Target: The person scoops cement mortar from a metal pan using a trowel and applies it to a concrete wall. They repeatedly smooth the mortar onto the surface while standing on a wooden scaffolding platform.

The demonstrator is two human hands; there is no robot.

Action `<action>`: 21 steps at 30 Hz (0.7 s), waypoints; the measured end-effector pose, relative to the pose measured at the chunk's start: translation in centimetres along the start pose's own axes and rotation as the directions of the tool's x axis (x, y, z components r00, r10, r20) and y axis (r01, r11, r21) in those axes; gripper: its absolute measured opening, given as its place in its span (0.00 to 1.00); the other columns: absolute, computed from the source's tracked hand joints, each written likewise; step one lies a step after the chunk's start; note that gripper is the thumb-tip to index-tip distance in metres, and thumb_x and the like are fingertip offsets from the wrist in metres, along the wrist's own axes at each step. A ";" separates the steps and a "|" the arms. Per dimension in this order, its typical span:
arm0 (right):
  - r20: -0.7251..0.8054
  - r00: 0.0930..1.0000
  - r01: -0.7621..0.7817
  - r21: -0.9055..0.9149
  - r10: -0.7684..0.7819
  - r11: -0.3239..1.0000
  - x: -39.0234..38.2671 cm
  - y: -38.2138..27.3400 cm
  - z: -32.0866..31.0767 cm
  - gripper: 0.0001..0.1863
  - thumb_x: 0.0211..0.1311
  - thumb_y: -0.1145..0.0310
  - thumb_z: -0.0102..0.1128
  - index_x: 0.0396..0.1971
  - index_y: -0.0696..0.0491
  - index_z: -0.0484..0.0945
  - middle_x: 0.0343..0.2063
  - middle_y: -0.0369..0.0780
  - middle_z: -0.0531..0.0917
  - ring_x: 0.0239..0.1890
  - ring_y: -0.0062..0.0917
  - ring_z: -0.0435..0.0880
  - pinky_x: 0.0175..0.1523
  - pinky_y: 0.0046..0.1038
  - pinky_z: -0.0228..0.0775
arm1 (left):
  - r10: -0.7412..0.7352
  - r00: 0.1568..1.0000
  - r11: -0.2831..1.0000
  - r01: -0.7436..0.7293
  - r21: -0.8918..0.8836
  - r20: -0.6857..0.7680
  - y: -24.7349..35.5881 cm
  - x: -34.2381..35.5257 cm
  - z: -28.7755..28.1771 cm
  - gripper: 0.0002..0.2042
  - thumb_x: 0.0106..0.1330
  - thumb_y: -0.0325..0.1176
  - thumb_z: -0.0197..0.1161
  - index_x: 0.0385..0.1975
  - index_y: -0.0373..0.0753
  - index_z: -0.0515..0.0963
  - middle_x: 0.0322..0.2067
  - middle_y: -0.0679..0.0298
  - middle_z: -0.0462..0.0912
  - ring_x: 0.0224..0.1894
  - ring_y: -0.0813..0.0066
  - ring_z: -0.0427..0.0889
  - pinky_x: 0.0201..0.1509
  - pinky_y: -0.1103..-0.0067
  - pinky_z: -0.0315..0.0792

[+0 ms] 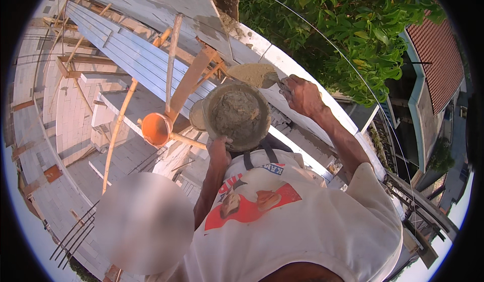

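Note:
A round grey bucket (262, 111) of wet mortar (234, 111) is in front of my body. My left hand (219, 148) is closed on its near rim. To the right of it, my right hand (301, 94) grips a trowel (252, 73) by its handle, which the fingers mostly hide. The trowel's sandy-coloured blade points left, just beyond the bucket's far rim, over the white wall edge. Partly hidden behind the bucket's left side is another rounded, tan container (197, 115).
An orange bucket (156, 129) is left, near wooden boards and bamboo poles (120, 131). Ribbed metal sheeting (136, 55) runs beyond. The pale wall (287, 60) curves past my right arm. A thin wire (348, 60) crosses before leafy branches (348, 25). Rebar sticks out lower left, beside a blurred patch.

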State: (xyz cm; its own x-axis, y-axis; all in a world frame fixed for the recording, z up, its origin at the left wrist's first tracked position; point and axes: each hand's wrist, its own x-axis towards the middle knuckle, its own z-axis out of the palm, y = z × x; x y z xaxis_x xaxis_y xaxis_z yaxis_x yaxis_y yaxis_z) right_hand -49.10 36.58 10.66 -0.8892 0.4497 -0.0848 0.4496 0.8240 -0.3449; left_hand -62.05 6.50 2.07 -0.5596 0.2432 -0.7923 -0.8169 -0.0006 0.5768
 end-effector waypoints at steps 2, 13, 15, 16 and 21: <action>0.151 0.988 0.055 -0.110 -0.038 0.992 -1.3 -1.4 1.1 0.17 0.53 0.70 0.63 0.44 0.58 0.78 0.39 0.45 0.81 0.37 0.42 0.85 0.41 0.42 0.79 | 0.002 1.000 1.000 -0.002 -0.004 0.015 -0.6 0.3 -0.6 0.16 0.45 0.15 0.58 0.37 0.33 0.75 0.33 0.60 0.80 0.34 0.66 0.80 0.40 0.72 0.75; 0.487 0.855 0.218 -0.023 -0.180 0.976 -0.2 -2.3 9.0 0.08 0.46 0.71 0.62 0.29 0.56 0.81 0.33 0.49 0.84 0.35 0.42 0.87 0.37 0.38 0.81 | 0.028 0.992 0.998 -0.035 0.054 0.122 -0.8 -2.2 1.2 0.14 0.50 0.17 0.54 0.39 0.30 0.74 0.29 0.60 0.81 0.27 0.70 0.79 0.32 0.77 0.74; 0.531 0.833 0.198 -0.027 -0.154 0.980 -0.6 -1.8 9.8 0.07 0.44 0.70 0.63 0.26 0.55 0.80 0.31 0.48 0.85 0.33 0.42 0.87 0.35 0.38 0.80 | 0.003 0.995 0.996 -0.011 0.086 0.095 -0.5 -2.7 1.3 0.14 0.49 0.16 0.55 0.38 0.30 0.75 0.28 0.60 0.80 0.27 0.70 0.79 0.32 0.77 0.73; 0.546 0.826 0.189 -0.035 -0.140 0.981 -0.4 -1.3 10.2 0.06 0.42 0.70 0.63 0.24 0.54 0.80 0.29 0.47 0.85 0.31 0.42 0.87 0.34 0.38 0.80 | -0.003 0.996 0.995 -0.006 0.099 0.087 -0.2 -2.5 1.6 0.14 0.48 0.16 0.55 0.38 0.30 0.75 0.27 0.60 0.80 0.27 0.70 0.79 0.32 0.77 0.73; 0.712 0.702 -0.092 0.118 -0.020 0.989 -0.6 -1.0 11.8 0.06 0.41 0.68 0.61 0.22 0.53 0.80 0.23 0.44 0.83 0.26 0.41 0.85 0.28 0.39 0.76 | 0.016 0.998 0.995 -0.021 0.101 0.054 -0.4 -1.8 1.0 0.16 0.47 0.15 0.55 0.39 0.29 0.75 0.28 0.59 0.80 0.27 0.70 0.78 0.31 0.77 0.72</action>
State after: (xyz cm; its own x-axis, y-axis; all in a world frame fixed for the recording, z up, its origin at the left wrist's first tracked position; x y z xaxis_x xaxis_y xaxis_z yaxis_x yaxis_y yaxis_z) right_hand -50.00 31.42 0.03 -0.6939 0.0535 -0.7180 0.5158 0.7328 -0.4439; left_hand -60.56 7.00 3.41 -0.5643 0.2948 -0.7712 -0.7865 0.0920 0.6107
